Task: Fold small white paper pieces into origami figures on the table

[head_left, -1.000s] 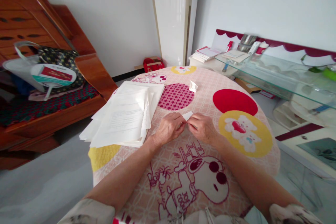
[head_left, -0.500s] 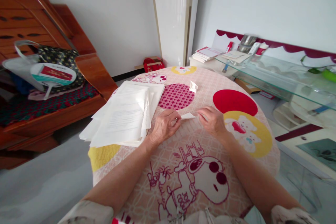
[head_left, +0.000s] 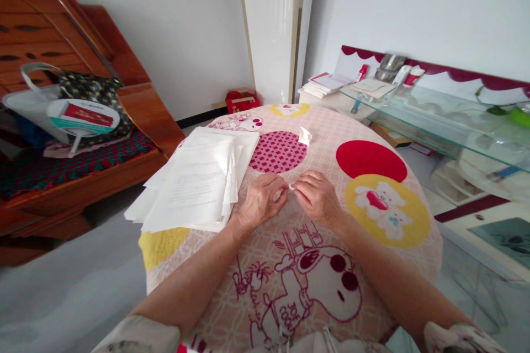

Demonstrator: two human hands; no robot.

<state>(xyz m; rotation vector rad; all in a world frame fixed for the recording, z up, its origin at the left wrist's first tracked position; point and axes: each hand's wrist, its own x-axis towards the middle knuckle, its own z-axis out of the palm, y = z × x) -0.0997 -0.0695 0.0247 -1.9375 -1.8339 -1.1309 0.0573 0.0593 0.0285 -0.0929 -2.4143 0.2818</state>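
My left hand (head_left: 265,197) and my right hand (head_left: 317,194) meet over the middle of the round table. Between their fingertips shows a small bit of white paper (head_left: 291,186), pinched from both sides and mostly hidden by the fingers. To the left of my left hand lies a loose stack of paper sheets (head_left: 194,182), the top ones printed with faint text. A small folded white paper piece (head_left: 305,136) stands on the cloth beyond my hands.
A patterned pink tablecloth (head_left: 323,292) covers the table. Left is a wooden bench (head_left: 143,113) with a bag (head_left: 91,88) and a hand fan (head_left: 83,117). At right stands a glass shelf (head_left: 439,121); a white floor air conditioner (head_left: 271,33) is behind.
My right hand has moved left, close to my left hand. The white paper strip that stretched between them is now almost wholly covered by the fingers.
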